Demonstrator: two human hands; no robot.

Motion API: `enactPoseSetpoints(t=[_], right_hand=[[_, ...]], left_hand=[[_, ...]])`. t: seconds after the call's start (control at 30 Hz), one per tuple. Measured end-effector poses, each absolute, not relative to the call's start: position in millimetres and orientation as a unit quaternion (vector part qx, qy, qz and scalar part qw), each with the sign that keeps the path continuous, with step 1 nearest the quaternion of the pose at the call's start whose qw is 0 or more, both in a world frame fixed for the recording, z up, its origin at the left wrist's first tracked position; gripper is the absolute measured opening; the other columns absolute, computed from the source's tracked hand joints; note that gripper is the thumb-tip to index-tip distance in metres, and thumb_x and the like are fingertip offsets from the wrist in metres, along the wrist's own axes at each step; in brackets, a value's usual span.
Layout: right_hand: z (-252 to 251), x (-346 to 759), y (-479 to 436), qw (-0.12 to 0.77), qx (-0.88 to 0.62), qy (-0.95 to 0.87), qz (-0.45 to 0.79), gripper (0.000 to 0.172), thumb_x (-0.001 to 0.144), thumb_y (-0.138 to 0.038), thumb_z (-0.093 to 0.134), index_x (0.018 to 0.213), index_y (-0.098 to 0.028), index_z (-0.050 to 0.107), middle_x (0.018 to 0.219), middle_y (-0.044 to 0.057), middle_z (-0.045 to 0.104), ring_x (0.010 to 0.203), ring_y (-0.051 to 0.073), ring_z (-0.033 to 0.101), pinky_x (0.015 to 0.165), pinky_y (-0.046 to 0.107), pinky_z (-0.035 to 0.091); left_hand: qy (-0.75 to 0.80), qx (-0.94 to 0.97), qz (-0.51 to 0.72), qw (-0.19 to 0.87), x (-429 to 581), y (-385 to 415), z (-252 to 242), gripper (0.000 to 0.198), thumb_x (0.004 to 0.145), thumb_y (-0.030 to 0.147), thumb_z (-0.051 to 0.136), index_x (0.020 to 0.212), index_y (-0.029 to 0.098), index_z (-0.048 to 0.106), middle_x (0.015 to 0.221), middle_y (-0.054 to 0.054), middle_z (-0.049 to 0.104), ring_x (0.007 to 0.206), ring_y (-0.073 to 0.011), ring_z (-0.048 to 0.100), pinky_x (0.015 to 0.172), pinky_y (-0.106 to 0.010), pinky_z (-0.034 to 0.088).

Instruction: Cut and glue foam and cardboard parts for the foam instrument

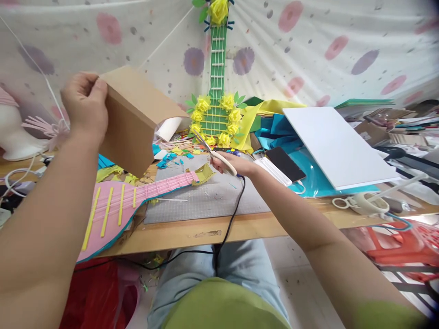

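My left hand is raised at the upper left, fingers closed on the edge of a bent brown cardboard piece held in the air. Farther right, above the grey cutting mat, my right hand grips a pair of white-handled scissors whose blades point up and left. A pink paper guitar with yellow strips lies on the table below the cardboard, its neck reaching toward the scissors.
A green paper guitar with yellow flowers leans on the spotted cloth at the back. White board, dark phone, coloured paper sheets and scraps, tape roll and a black cable crowd the wooden table. Red plastic stool stands at right.
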State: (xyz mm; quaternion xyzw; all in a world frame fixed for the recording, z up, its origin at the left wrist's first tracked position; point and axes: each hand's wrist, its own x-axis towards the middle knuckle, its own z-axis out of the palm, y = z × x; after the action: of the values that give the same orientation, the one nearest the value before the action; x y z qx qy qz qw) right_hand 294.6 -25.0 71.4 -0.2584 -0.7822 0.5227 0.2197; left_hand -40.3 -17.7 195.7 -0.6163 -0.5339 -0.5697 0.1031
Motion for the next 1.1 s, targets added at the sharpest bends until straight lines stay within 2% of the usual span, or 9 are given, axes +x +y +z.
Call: enactPoseSetpoints(t=[0.1, 0.2, 0.33, 0.53, 0.77, 0.97, 1.1], right_hand=[[66, 294, -30, 0.159, -0.227, -0.777, 0.566, 0.05, 0.077, -0.066, 0.043, 0.084, -0.016, 0.046, 0.075, 0.001, 0.048, 0.063, 0.009, 0.047, 0.055, 0.024, 0.038], [57, 296, -37, 0.096, -0.201, -0.769, 0.6, 0.058, 0.074, -0.071, 0.04, 0.087, -0.015, 0.048, 0.078, 0.003, 0.05, 0.064, 0.011, 0.05, 0.057, 0.025, 0.038], [52, 306, -41, 0.06, -0.201, -0.768, 0.606, 0.066, 0.073, -0.074, 0.038, 0.092, -0.012, 0.05, 0.078, 0.005, 0.052, 0.066, 0.013, 0.051, 0.055, 0.026, 0.037], [56, 332, -38, -0.051, -0.211, -0.761, 0.612, 0.061, 0.076, -0.069, 0.04, 0.092, -0.011, 0.052, 0.069, 0.003, 0.052, 0.06, 0.012, 0.048, 0.056, 0.027, 0.039], [56, 335, -27, -0.046, -0.206, -0.78, 0.59, 0.062, 0.078, -0.068, 0.035, 0.097, -0.011, 0.051, 0.068, 0.001, 0.05, 0.059, 0.009, 0.046, 0.055, 0.023, 0.037], [58, 324, -22, -0.038, -0.21, -0.774, 0.596, 0.067, 0.072, -0.072, 0.041, 0.096, -0.011, 0.052, 0.074, 0.003, 0.053, 0.06, 0.009, 0.049, 0.055, 0.024, 0.04], [61, 322, -20, -0.036, -0.206, -0.781, 0.588, 0.064, 0.073, -0.071, 0.041, 0.093, -0.011, 0.054, 0.07, 0.002, 0.053, 0.058, 0.009, 0.048, 0.055, 0.024, 0.04]], left_hand=[[-0.566, -0.597, -0.569, 0.003, -23, -20, 181, 0.024, 0.076, 0.025, 0.055, 0.089, 0.005, 0.058, 0.075, 0.004, 0.051, 0.073, -0.0052, 0.048, 0.086, -0.031, 0.039], [-0.596, -0.558, -0.55, -0.175, -1, -24, 147, 0.014, 0.07, 0.023, 0.058, 0.079, 0.012, 0.059, 0.071, 0.004, 0.054, 0.065, -0.0077, 0.047, 0.079, -0.028, 0.041], [-0.621, -0.514, -0.509, -0.301, 19, -32, 104, 0.013, 0.064, 0.027, 0.062, 0.071, 0.016, 0.057, 0.065, 0.003, 0.054, 0.063, -0.0112, 0.048, 0.071, -0.027, 0.04], [-0.595, -0.459, -0.601, -0.271, 30, -40, 62, 0.009, 0.069, 0.025, 0.056, 0.074, 0.018, 0.054, 0.07, 0.002, 0.055, 0.068, -0.0115, 0.049, 0.072, -0.024, 0.039], [-0.559, -0.484, -0.607, -0.29, 49, -48, 25, 0.011, 0.072, 0.028, 0.054, 0.077, 0.019, 0.053, 0.076, 0.0, 0.058, 0.073, -0.0127, 0.052, 0.073, -0.024, 0.041], [-0.559, -0.489, -0.598, -0.3, 56, -53, 27, 0.007, 0.073, 0.025, 0.054, 0.077, 0.019, 0.054, 0.076, -0.001, 0.06, 0.073, -0.0139, 0.054, 0.07, -0.026, 0.043], [-0.564, -0.488, -0.598, -0.294, 53, -54, 28, 0.008, 0.074, 0.026, 0.055, 0.078, 0.019, 0.053, 0.076, -0.001, 0.059, 0.072, -0.0135, 0.054, 0.071, -0.025, 0.042]])
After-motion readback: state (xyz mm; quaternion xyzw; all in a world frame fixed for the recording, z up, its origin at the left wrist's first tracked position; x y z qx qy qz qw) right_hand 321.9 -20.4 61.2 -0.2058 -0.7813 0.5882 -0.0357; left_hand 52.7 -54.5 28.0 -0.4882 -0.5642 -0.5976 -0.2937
